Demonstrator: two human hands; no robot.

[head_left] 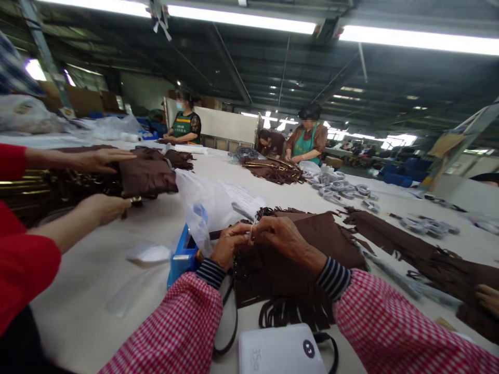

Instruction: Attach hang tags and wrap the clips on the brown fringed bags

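Note:
Both hands meet at the centre of the head view, above a dark brown fringed piece [288, 265] lying on the white table [97, 280]. The fingers of my left hand [230, 243] are pinched together, close to a thin pale strand. My right hand [283, 236] is closed too, its fingertips at the same strand, a small loop between the hands. What exactly the fingertips grip is too small to make out. Just left of my left hand stands a blue container [183, 257] with clear plastic [200, 218] over it.
A white device [280, 349] with a black cable lies near me. At left, a person in red sleeves [27, 259] handles brown fringed pieces [148, 174]. Grey coiled straps [339, 184] and a long brown piece [409, 244] lie at right. Co-workers stand across the table.

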